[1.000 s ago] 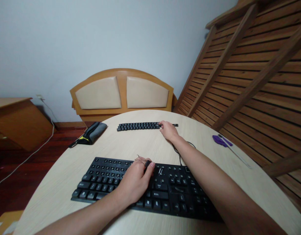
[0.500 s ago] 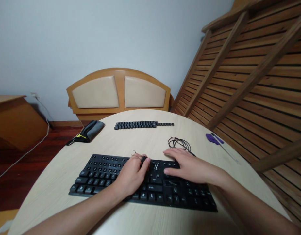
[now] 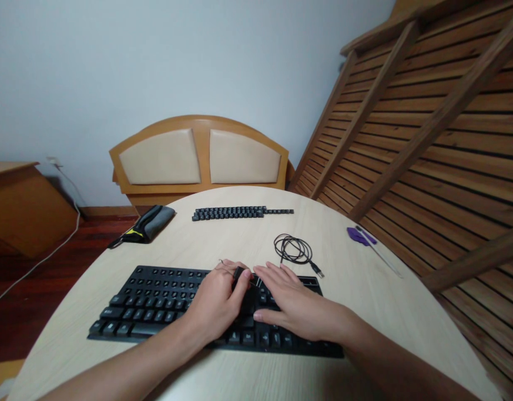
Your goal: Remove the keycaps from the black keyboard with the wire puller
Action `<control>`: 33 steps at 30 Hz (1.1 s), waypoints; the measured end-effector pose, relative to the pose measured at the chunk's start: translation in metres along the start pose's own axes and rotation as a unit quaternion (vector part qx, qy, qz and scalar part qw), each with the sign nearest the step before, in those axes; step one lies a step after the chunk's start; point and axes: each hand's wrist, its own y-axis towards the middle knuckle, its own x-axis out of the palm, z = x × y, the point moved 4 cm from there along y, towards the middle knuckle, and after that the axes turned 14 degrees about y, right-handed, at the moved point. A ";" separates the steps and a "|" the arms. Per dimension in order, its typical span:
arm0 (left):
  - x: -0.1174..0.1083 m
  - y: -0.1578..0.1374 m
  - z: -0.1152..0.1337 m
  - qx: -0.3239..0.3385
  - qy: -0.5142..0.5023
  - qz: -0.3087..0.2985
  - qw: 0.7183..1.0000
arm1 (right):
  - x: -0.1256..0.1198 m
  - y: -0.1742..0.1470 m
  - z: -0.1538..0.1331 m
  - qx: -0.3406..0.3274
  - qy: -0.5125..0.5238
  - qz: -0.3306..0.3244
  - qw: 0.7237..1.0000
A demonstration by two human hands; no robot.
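Observation:
A black keyboard (image 3: 154,301) lies across the front of the table, its upper left rows bare of keycaps. Over its middle, my left hand (image 3: 218,298) is closed round a keycap puller (image 3: 238,274); its black handle shows at the thumb and thin wire sticks out beyond the fingers. My right hand (image 3: 287,298) rests on the keyboard's right part, fingers stretched out and thumb apart, covering many keys. Several removed keycaps (image 3: 229,213) stand in neat rows farther back on the table.
A coiled black USB cable (image 3: 296,249) lies behind the keyboard. A dark grey pouch (image 3: 150,225) sits at the table's left edge, and a purple item (image 3: 361,235) with a thin stick (image 3: 381,256) at the right. Beyond the round table (image 3: 239,245) are a headboard (image 3: 201,150) and slatted wooden frame (image 3: 431,128).
The keyboard has shifted left, and my right hand has moved left with it, closer to my left hand. The cable and its plug now show fully. My left hand keeps hold of the keycap puller.

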 end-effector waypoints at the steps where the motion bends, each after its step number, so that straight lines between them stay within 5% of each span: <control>1: 0.000 0.000 0.000 0.005 0.005 0.004 1.000 | 0.002 0.002 -0.002 -0.011 0.001 0.019 1.000; 7: 0.006 -0.001 -0.013 -0.025 -0.003 0.013 1.000 | 0.006 0.004 -0.001 -0.071 0.023 0.145 0.987; 33: 0.007 0.004 -0.010 -0.035 -0.065 -0.053 0.996 | 0.003 0.000 0.005 -0.097 0.026 0.176 0.979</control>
